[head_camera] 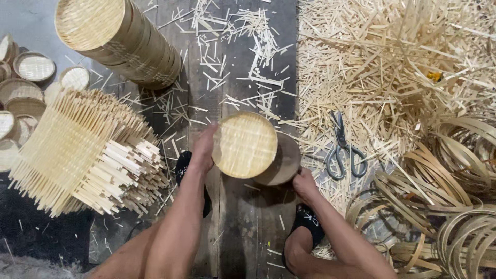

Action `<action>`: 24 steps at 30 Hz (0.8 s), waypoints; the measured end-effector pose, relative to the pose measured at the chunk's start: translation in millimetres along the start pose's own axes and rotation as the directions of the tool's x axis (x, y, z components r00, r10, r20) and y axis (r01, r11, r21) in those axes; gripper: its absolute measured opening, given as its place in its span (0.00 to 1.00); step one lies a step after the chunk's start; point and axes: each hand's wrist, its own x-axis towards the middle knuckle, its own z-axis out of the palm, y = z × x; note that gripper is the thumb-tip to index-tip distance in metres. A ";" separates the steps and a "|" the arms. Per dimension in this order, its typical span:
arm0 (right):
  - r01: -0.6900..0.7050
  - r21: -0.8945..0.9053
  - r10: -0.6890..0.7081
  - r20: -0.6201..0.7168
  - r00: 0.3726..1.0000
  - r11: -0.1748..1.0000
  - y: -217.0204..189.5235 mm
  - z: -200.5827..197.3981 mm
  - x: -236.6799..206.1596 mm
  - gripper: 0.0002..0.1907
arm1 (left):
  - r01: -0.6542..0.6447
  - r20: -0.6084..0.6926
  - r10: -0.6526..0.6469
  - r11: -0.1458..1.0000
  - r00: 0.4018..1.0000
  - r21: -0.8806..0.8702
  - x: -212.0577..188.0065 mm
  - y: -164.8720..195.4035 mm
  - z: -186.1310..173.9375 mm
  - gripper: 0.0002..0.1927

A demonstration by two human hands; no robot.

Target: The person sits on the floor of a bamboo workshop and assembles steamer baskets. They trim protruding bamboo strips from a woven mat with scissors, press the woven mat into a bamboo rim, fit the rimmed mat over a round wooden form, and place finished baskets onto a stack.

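Note:
A small round woven bamboo tray (245, 144) sits atop a round wooden block (285, 160) on the dark plank floor. My left hand (204, 150) presses against the tray's left rim, fingers curled around the edge. Below and right of the tray, my right hand (304, 184) rests at the block's lower right edge; whether it grips the tray's rim is hidden. Both forearms reach up from the bottom of the view.
Scissors (343, 150) lie right of the block on bamboo offcuts (372, 67). Coiled bamboo strips (444, 206) fill the lower right. A stack of square woven mats (82, 150) sits left, a tall stack of finished trays (124, 39) upper left, and loose trays (33, 67) far left.

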 end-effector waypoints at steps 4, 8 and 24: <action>-0.103 0.073 0.110 -0.104 0.988 0.992 5.6 -30.5 -25.5 0.20 | -0.037 -0.044 0.041 0.995 0.998 0.096 12.8 -25.3 -5.0 0.22; -0.057 -0.130 0.043 -0.108 0.993 0.990 32.2 -34.5 -31.2 0.22 | -0.153 0.072 0.138 0.948 0.988 0.279 26.8 -62.9 3.4 0.21; 0.128 -0.773 -0.429 -0.199 0.881 0.622 65.9 -11.3 -85.5 0.06 | -0.845 0.885 0.324 -0.313 0.334 0.434 -96.3 -143.5 36.9 0.32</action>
